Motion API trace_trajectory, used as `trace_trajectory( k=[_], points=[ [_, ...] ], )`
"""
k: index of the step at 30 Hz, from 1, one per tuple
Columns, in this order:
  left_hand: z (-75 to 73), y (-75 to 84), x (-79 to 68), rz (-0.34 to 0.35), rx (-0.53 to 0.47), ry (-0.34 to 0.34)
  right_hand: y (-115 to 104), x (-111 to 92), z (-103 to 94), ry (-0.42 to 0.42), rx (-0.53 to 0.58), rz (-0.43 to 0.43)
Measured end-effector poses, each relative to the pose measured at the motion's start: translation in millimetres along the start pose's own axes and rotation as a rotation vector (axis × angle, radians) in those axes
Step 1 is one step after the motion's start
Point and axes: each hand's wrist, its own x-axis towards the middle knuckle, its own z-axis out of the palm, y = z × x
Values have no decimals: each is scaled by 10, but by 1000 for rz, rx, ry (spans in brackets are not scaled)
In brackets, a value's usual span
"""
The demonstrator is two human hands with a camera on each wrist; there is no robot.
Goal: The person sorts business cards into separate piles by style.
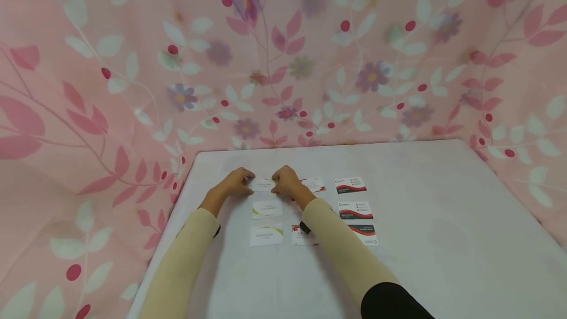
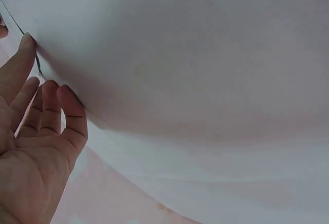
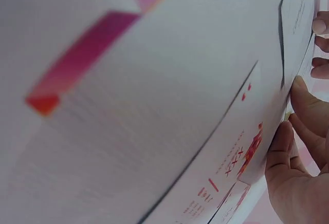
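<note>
Both hands are at a white business card (image 1: pixel 263 185) with a green-yellow curve, farthest back in the left column. My left hand (image 1: pixel 234 182) holds its left side, thumb near the front corner and fingers toward the back one; the left wrist view shows that hand (image 2: pixel 43 131) with its fingertips at the card's edge. From the other side my right hand (image 1: pixel 289 182) grips the right end by its corners. Close to that hand in the right wrist view is a card with red print (image 3: pixel 226 167). Two matching green-curve cards, a middle one (image 1: pixel 267 209) and a front one (image 1: pixel 266 236), lie nearer me.
The middle column has red-flowered cards, a back one (image 1: pixel 315 184) and a front one (image 1: pixel 300 239), partly covered by my right arm. On the right are black-and-red cards (image 1: pixel 356 210) in a column. A white cloth (image 1: pixel 425 220) covers the table; a floral curtain (image 1: pixel 283 63) hangs behind.
</note>
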Motion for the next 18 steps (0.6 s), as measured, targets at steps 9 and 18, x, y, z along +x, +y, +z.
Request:
trace_trajectory(
  k=[9,18],
  points=[
    [69,-3,45,23,-40,1,70,31,-19,-30,-3,-15],
    [8,-100,41,-5,-13,-13,-2,122,64,-67,-44,-67]
  ],
)
